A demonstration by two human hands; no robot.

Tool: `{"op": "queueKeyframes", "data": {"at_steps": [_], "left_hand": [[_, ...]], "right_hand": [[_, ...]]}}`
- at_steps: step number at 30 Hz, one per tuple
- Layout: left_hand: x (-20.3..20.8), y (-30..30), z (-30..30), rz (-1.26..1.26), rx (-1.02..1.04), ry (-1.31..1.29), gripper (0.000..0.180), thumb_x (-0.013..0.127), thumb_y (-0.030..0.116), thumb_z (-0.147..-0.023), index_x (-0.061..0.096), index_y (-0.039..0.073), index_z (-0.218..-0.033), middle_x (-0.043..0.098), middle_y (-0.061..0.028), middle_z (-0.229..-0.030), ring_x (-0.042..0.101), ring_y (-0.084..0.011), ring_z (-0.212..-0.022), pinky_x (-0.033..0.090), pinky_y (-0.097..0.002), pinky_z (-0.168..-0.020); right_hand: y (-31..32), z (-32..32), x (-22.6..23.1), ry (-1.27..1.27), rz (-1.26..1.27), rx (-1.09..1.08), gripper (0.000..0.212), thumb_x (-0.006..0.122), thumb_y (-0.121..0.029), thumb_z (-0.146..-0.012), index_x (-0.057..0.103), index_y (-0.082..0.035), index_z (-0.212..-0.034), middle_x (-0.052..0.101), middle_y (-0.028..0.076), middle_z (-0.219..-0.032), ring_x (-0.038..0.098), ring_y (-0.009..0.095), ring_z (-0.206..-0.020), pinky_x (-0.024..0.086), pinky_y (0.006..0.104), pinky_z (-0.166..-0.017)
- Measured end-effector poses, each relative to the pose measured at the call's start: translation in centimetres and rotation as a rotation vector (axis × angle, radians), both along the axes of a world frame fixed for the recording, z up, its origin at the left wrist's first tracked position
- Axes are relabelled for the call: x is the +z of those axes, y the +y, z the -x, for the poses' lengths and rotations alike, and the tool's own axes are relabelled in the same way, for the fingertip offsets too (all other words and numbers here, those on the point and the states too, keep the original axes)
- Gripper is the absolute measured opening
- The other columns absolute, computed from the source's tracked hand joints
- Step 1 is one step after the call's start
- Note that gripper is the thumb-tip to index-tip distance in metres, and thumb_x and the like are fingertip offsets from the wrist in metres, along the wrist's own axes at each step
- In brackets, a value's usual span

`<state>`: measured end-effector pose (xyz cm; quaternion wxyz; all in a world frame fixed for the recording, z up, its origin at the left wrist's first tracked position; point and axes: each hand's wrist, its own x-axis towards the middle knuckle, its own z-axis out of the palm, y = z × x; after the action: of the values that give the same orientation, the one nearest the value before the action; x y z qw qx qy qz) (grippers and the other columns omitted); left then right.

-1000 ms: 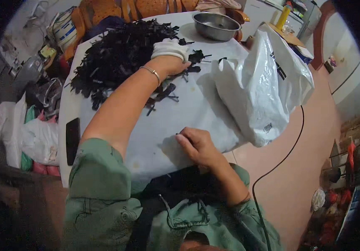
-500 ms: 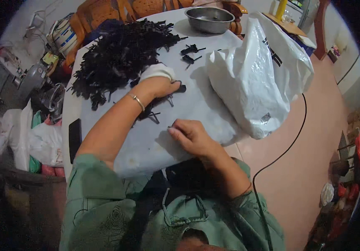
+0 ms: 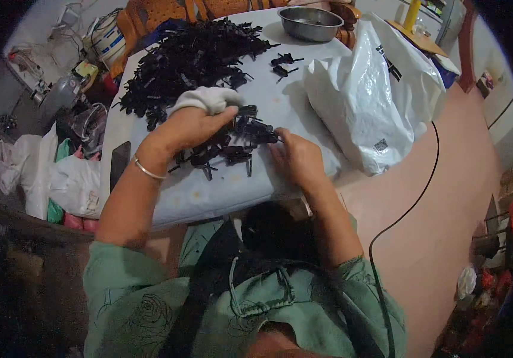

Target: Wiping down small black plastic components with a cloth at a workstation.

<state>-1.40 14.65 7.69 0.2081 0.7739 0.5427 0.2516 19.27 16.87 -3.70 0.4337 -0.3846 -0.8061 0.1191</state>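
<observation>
A large heap of small black plastic parts with thin prongs (image 3: 190, 59) covers the far left of the table. Closer to me lies a smaller cluster of the same black parts (image 3: 238, 154), between my hands. My left hand (image 3: 199, 119) is at this cluster's far left side, with white glove-like cloth over its fingers and the thumb bare; the cloth hides how the fingers are bent. At the right edge of the cluster is my right hand (image 3: 299, 156), bare, its index finger and thumb apart. The index fingertip touches one part's thin end.
Two separate black parts (image 3: 283, 65) lie toward the back of the white-covered table (image 3: 295, 104). A metal bowl (image 3: 311, 25) stands at the far edge. On the right slumps a big white plastic bag (image 3: 370, 113). A black cable (image 3: 414, 209) runs down beside the table.
More black parts now lie near me, between my hands. My right hand has moved forward to their edge, its fingers parting from a pinch. The view has also shifted.
</observation>
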Motion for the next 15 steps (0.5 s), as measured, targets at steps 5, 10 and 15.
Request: {"op": "queueKeyframes", "data": {"at_steps": [5, 10, 15], "left_hand": [[-3.3, -0.8, 1.9, -0.237, 0.038, 0.002, 0.019, 0.053, 0.005, -0.076, 0.060, 0.004, -0.093, 0.060, -0.0121, -0.089, 0.057, -0.0236, -0.083, 0.044, -0.0296, -0.074], [-4.1, -2.3, 1.9, -0.468, 0.043, 0.335, 0.015, 0.054, 0.005, -0.071, 0.061, 0.006, -0.085, 0.059, -0.0136, -0.088, 0.056, -0.0314, -0.081, 0.046, -0.0347, -0.071], [-4.9, -5.4, 2.4, -0.257, 0.174, 0.538, 0.018, 0.054, 0.004, -0.068, 0.060, 0.007, -0.085, 0.058, -0.0120, -0.083, 0.056, -0.0318, -0.080, 0.046, -0.0365, -0.067]], "right_hand": [[0.3, 0.4, 0.7, -0.376, 0.105, -0.019, 0.030, 0.059, -0.021, -0.074, 0.051, -0.009, -0.100, 0.059, 0.012, -0.070, 0.058, 0.031, -0.063, 0.046, 0.0397, -0.055], [0.5, 0.1, 0.6, -0.332, 0.080, 0.026, 0.029, 0.059, -0.022, -0.074, 0.051, -0.008, -0.098, 0.059, 0.013, -0.069, 0.057, 0.032, -0.063, 0.046, 0.0405, -0.055], [0.0, 0.2, -0.1, -0.366, 0.054, -0.007, 0.025, 0.060, -0.022, -0.074, 0.050, -0.005, -0.090, 0.058, 0.014, -0.069, 0.057, 0.033, -0.064, 0.045, 0.0416, -0.056]]}}
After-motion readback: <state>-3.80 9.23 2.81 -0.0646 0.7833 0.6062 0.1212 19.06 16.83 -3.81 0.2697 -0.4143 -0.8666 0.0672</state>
